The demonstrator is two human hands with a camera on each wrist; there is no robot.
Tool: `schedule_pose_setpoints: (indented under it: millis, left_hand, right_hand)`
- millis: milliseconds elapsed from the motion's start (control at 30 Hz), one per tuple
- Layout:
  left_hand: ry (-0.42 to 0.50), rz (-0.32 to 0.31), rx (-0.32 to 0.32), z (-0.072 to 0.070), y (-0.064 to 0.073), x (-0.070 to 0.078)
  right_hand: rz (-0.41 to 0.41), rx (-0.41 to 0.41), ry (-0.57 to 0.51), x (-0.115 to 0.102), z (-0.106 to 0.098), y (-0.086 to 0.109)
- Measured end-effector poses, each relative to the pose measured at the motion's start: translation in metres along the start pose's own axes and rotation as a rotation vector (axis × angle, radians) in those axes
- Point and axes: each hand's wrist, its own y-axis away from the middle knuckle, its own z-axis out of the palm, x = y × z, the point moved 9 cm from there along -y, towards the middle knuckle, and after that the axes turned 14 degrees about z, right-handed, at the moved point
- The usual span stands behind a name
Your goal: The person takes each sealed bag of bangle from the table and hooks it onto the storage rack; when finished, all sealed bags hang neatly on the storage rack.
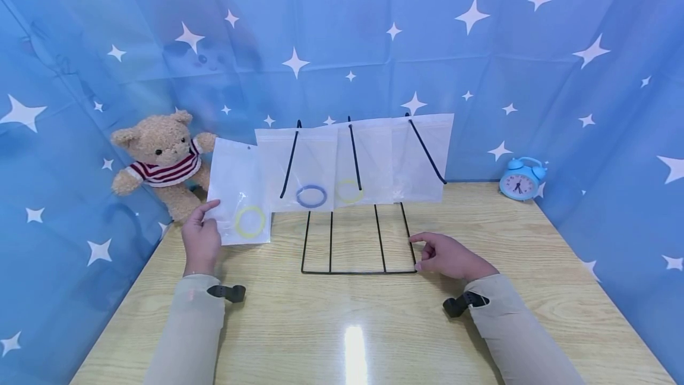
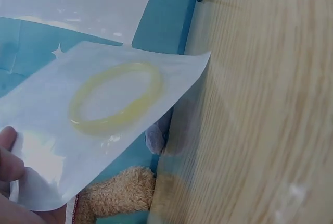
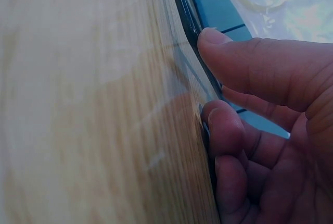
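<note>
My left hand [image 1: 202, 241] pinches the left edge of a translucent white plastic bag [image 1: 227, 174] with a yellow ring [image 1: 237, 227] inside. In the left wrist view this bag [image 2: 44, 99] is tilted, its lower end close to the tabletop. At the front right corner of a black wire rack [image 1: 358, 273], my right hand [image 1: 446, 257] holds the base wire between thumb and curled fingers; the right wrist view shows the wire [image 3: 183, 8] there. Three similar bags hang on the rack's prongs: a left one [image 1: 272, 165] with a blue-violet ring [image 1: 298, 198], a middle one [image 1: 369, 153] with a yellow ring, and a right one [image 1: 427, 141].
A teddy bear [image 1: 165, 176] in a striped sweater sits at the back left, close behind the held bag. The blue alarm clock [image 1: 519, 185] stands at the back right. A blue star-patterned curtain [image 1: 342, 34] encloses the wooden table [image 1: 288, 325].
</note>
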Motion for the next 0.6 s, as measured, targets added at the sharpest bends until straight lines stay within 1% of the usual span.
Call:
schedule_pose_setpoints:
  millis: [133, 367, 433, 600]
  left_hand:
    - [0.031, -0.01, 0.065, -0.005, 0.0, -0.001]
    - [0.14, -0.018, 0.176, -0.013, -0.001, -0.001]
    - [0.145, -0.03, 0.214, -0.016, -0.001, -0.002]
    - [0.177, -0.019, 0.315, -0.024, -0.002, -0.003]
  right_hand:
    - [-0.001, -0.002, 0.004, 0.0, 0.0, 0.0]
    - [-0.002, -0.008, 0.0, 0.001, 0.0, 0.0]
    - [-0.002, -0.01, -0.002, 0.001, 0.0, 0.0]
    - [-0.004, -0.009, -0.001, 0.001, 0.0, 0.0]
